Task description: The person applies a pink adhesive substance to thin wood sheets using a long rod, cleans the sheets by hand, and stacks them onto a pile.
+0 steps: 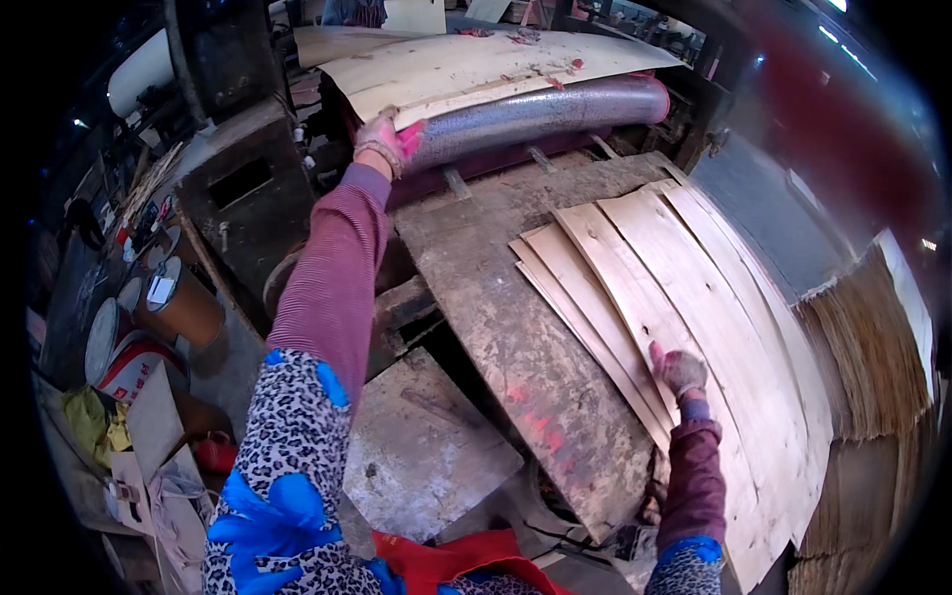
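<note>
My left hand (389,139), in a pink work glove, reaches far forward and grips the near left edge of a pale veneer sheet (476,67) lying over a large shiny roller (555,107). My right hand (678,371), also gloved, rests flat on a fanned pile of thin veneer sheets (714,297) spread across the worn wooden table (516,327). Whether its fingers pinch a sheet is unclear. Both sleeves are maroon with leopard-print and blue cuffs.
A dark metal machine housing (243,188) stands left of the roller. Cardboard drums and tins (178,302) sit on the floor at the left. A tall stack of veneer (873,347) rises at the right. A person stands beyond the roller (354,11).
</note>
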`<state>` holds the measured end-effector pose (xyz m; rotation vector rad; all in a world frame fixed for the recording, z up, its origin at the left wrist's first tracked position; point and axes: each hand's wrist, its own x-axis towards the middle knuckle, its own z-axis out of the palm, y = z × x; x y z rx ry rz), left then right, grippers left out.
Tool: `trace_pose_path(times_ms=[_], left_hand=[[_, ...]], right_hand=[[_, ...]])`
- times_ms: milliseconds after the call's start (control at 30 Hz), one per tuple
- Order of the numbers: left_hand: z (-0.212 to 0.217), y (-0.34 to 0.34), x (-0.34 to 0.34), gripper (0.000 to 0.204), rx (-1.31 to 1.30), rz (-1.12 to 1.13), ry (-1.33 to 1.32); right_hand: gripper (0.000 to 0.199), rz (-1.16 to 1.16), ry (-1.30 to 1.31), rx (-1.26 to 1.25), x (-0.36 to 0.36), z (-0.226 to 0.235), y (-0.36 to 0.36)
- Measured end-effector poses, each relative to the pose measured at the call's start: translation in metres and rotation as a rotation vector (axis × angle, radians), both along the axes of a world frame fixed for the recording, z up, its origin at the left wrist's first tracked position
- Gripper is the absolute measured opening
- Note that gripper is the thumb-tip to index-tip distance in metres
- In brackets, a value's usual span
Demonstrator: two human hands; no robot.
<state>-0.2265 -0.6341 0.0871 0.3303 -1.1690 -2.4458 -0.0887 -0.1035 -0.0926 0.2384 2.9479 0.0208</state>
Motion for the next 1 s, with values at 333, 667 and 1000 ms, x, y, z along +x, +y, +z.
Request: trace_pose_path(times_ms=[333,667,1000], left_hand=[[0.086,0.047,0.019,0.019,0.017,0.146,0.084],[0.100,0.103,0.040,0.022,-0.016,0.175,0.067],[0.093,0.148,0.057,0.026,-0.078,0.056,0.141]], right_hand=[[0.087,0.173,0.186,-2.020,-0.223,0.165,-0.123],[0.064,0.362,0.106,-2.241,-0.336,0.273,-0.245],[0.032,0.558,0.913,-0.088,-0.365,0.295,-0.233]])
